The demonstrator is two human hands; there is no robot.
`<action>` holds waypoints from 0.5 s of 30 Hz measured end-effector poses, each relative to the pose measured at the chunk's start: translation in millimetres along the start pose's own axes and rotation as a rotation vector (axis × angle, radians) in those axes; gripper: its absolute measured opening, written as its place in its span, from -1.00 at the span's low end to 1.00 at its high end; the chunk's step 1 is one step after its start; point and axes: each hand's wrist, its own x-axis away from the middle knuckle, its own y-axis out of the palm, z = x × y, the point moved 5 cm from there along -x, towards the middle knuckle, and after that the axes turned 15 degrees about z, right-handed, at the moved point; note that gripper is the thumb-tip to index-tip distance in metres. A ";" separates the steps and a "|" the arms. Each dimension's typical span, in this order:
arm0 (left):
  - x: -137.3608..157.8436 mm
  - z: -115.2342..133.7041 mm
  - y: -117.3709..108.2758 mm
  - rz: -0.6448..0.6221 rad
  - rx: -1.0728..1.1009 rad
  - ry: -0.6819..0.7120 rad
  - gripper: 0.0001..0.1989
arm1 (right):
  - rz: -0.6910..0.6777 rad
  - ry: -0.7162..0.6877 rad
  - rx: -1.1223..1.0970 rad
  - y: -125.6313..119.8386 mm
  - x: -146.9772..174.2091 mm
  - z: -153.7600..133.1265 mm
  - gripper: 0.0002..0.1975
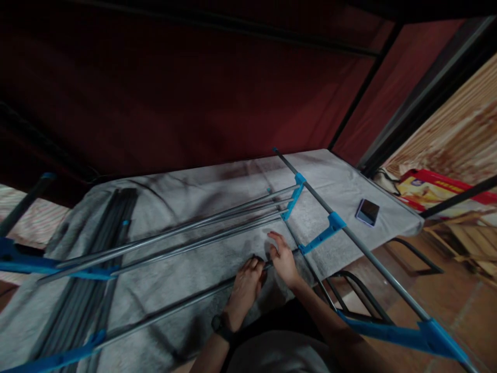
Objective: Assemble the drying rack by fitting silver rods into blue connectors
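A grey tube (186,301), lying from 8 to 2 o'clock, is apparently being fitted, left hand (245,285) with fingers curled around it, right hand (285,263) with fingers spread, alignment with the 2 o'clock blue bracket (320,239) seemingly being needed next.

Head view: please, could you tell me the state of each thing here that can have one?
Left hand, curled around the front pole
Right hand, fingers partly spread beside that pole; contact unclear
Blue brackets, fitted on poles
Pole pile, lying side by side
Phone, lying flat, screen dark
Watch, strapped on left wrist
Cloth, spread out, wrinkled
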 end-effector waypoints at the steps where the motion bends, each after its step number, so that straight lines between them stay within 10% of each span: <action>1: -0.4 -3.6 -1.1 0.023 0.014 -0.015 -0.69 | -0.015 -0.015 -0.006 3.7 -1.3 -3.3 -0.58; 6: -3.8 -59.7 -43.0 0.345 0.222 -0.321 -0.75 | -0.069 -0.142 -0.030 24.7 -13.6 -20.6 -0.58; 11: 33.2 -153.6 -108.4 1.006 0.565 -0.795 -0.74 | -0.163 -0.358 -0.092 59.4 -19.9 -49.1 -0.56; 15: 77.4 -197.2 -148.8 1.423 0.497 -0.895 -0.72 | -0.267 -0.551 -0.106 92.2 -15.3 -81.6 -0.53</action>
